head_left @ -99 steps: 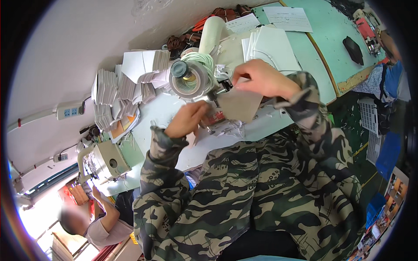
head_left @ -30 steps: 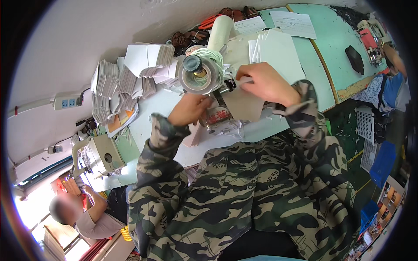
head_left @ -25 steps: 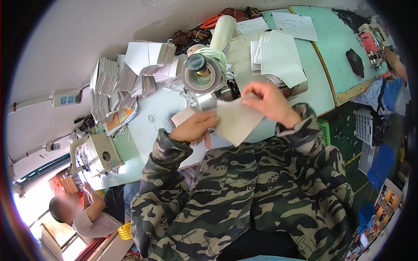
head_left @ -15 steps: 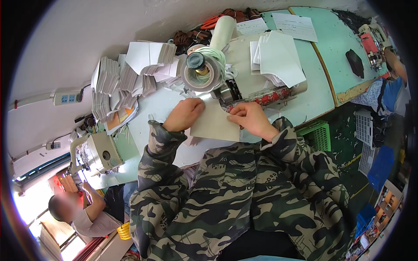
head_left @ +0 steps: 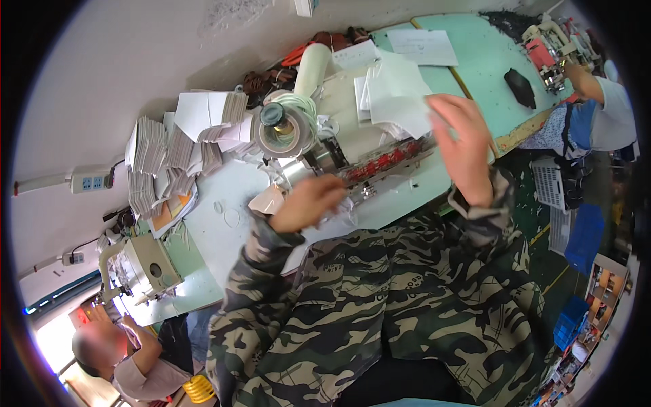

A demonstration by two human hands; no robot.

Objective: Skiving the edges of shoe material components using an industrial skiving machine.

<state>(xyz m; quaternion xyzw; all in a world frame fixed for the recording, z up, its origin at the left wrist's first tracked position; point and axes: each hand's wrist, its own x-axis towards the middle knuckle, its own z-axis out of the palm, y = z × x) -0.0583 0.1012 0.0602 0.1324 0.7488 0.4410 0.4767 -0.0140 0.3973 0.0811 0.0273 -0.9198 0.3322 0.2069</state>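
Observation:
My right hand (head_left: 464, 146) is raised with its fingers stretched out and apart. Its fingertips are at the right edge of a stack of white shaped sheets (head_left: 400, 95) lying on top of the sewing machine; whether they touch it I cannot tell. My left hand (head_left: 308, 205) hovers in front of the machine's worn red-and-grey arm (head_left: 386, 163), its fingers smeared by motion. Beside the left wrist, a pale pinkish piece (head_left: 268, 200) lies on the table. Thread and a dark-capped spool (head_left: 273, 115) sit on the machine's left end.
Piles of bundled white pieces (head_left: 148, 146) stand along the table's left back. A white thread cone (head_left: 312, 70) rises behind the machine. One co-worker (head_left: 135, 359) sits at another machine on the left, and a second (head_left: 610, 108) works at the far right. A dark piece (head_left: 520, 88) lies on the green table.
The beige sheet that both hands held at the machine is no longer between them. My right hand has moved up and right to the white stack. The left has shifted slightly down.

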